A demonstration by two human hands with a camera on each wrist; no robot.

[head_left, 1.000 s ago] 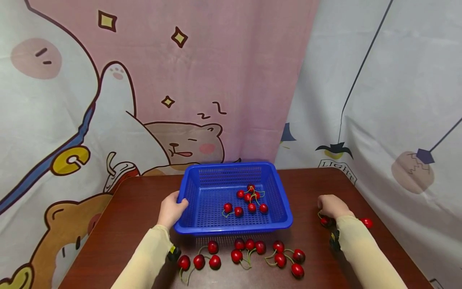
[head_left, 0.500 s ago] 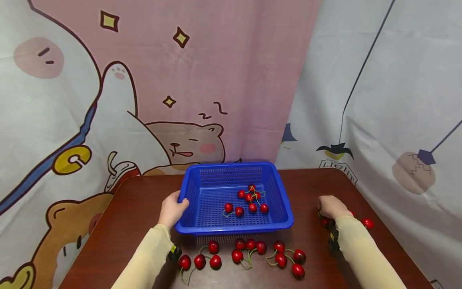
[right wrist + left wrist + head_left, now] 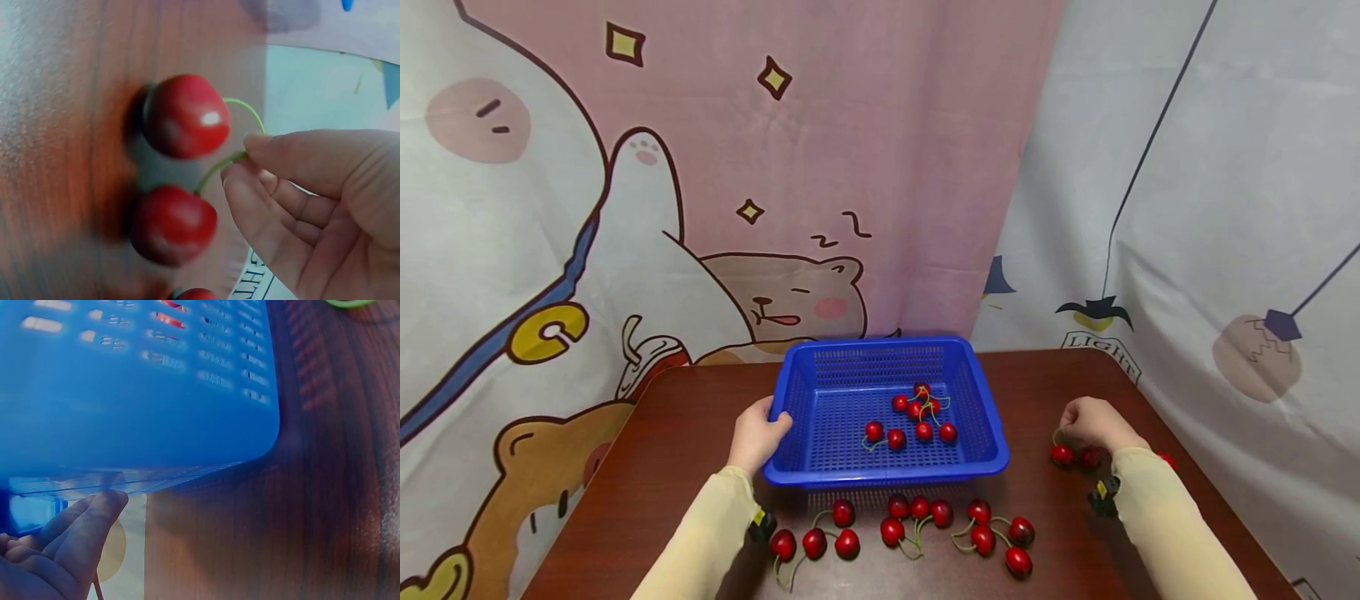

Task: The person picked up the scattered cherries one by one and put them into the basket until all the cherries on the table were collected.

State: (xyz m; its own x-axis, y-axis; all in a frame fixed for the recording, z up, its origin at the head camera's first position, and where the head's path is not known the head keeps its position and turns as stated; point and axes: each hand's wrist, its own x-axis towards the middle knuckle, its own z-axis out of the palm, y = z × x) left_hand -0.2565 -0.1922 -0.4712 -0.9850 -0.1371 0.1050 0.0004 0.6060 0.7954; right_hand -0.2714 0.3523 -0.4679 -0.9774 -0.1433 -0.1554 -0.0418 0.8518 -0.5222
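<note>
My left hand (image 3: 757, 437) grips the left rim of a blue plastic basket (image 3: 880, 479); in the left wrist view its fingers (image 3: 94, 534) lie under the rim beside the perforated wall. At the right of the table, my right hand (image 3: 1101, 423) pinches the joined green stems of two cherries (image 3: 1062, 456) between thumb and fingertips. In the right wrist view the pair, an upper cherry (image 3: 187, 119) and a lower cherry (image 3: 175, 225), hangs from those stems close to the tabletop. Whether they touch it, I cannot tell. Several cherries (image 3: 896, 439) with stems lie inside the basket.
Along the front of the brown table (image 3: 685, 500) lie several cherries in three clusters: a left one (image 3: 814, 543), a middle one (image 3: 892, 532) and a right one (image 3: 982, 540). Another cherry (image 3: 1166, 459) is partly hidden behind my right sleeve. A printed curtain (image 3: 925, 167) hangs behind.
My right hand has risen slightly and turned, its wrist shifting right. The cherry pair under it now shows more fully and has moved a little left. The left hand and basket stay put.
</note>
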